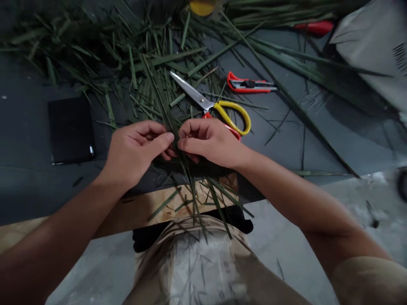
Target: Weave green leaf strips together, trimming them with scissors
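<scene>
Between my hands a long green leaf strip [161, 98] runs from the leaf pile down toward my lap. My left hand [140, 146] pinches it with thumb and fingertips from the left. From the right, my right hand [210, 142] grips the same strip, its thumb and fingers closed; the fingertips of both hands nearly meet. Scissors [203, 101] with one yellow and one red handle lie just beyond my right hand, blades pointing away to the left. A red box cutter [251, 84] rests farther right on the dark table.
A heap of cut green leaf pieces [73, 46] covers the table's far left. A black flat case [71, 130] lies left of my hands. Long leaves [305, 70] stretch right toward a pale bag [372, 46]. A red handle [314, 28] and a yellow round object [202, 6] sit behind.
</scene>
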Available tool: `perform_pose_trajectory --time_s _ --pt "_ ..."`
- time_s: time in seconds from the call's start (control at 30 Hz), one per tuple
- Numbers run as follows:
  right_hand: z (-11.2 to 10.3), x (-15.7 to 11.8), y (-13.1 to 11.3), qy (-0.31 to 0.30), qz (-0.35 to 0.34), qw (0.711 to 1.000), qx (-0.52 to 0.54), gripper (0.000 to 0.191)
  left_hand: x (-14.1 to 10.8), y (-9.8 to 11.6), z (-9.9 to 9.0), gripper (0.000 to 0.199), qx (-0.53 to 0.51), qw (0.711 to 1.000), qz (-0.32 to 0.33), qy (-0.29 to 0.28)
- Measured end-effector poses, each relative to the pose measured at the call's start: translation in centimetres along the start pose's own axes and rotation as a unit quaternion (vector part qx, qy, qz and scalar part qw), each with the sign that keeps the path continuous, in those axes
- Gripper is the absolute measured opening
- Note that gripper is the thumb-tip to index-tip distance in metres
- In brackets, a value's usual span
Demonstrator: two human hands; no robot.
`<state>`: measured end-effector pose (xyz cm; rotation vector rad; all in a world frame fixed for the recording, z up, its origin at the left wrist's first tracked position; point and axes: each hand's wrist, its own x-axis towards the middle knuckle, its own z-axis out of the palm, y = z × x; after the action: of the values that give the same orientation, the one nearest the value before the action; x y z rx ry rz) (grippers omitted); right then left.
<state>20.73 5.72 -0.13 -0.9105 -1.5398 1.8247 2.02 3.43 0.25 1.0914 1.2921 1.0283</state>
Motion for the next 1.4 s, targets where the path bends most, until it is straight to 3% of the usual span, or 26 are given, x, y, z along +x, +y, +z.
perform_pose_trajectory --time_s 0.17,0.47,0.6,0.77,1.0,1.4 --pt "0.5 -0.9 -0.3 0.070 -0.062 0.982 -0.162 0.012 -0.2 -0.1 0.4 0.010 0.078 0.996 0.031 0.015" --pt "0.9 -0.7 0.3 0.094 -0.122 0.930 -0.335 0.005 -0.2 0.0 0.9 0.022 0.104 0.993 0.004 0.056" --pt "0.8 -0.7 0.5 0.089 -0.141 0.922 -0.349 0.003 -0.1 -0.5 0.9 0.020 0.068 0.996 0.008 0.058" --pt "0.5 -0.6 0.6 0.084 -0.121 0.940 -0.309 0.006 0.1 -1.4 0.9 0.016 0.002 0.995 0.051 0.082" --pt "0.3 -0.4 0.6 0.061 -0.108 0.951 -0.283 0.009 0.1 -1.0 0.9 0.027 0.015 0.998 0.025 0.061" --pt "0.1 -0.6 1.6 0.061 -0.195 0.885 -0.418 0.005 0.2 -0.8 1.3 0.017 0.000 0.995 0.044 0.087"
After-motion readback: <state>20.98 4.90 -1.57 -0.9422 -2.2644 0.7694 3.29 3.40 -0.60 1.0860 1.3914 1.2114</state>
